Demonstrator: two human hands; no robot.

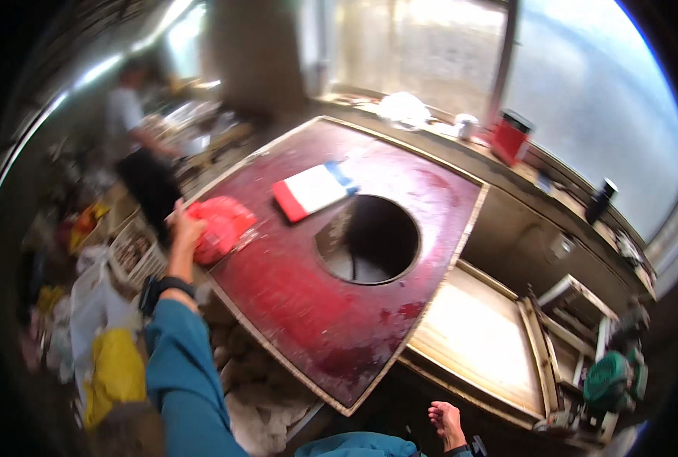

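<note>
My left hand (pixel 185 238) reaches out over the near-left edge of a dark red square counter (pixel 301 305) and grips a crumpled red plastic bag (pixel 223 225) lying there. A round dark opening (pixel 369 240) is cut in the middle of the counter. Beyond the bag lies a flat box (pixel 311 190) in red, white and blue. My right hand (pixel 446 423) hangs low at the bottom of the view with fingers loosely curled, holding nothing, just below the counter's near corner.
A pale wooden board (pixel 472 339) sits to the right of the counter. A red container (pixel 511 137) and a white bag (pixel 404 109) stand on the far ledge. Another person (pixel 137 152) stands at back left. Yellow and white bags (pixel 107 358) pile at left.
</note>
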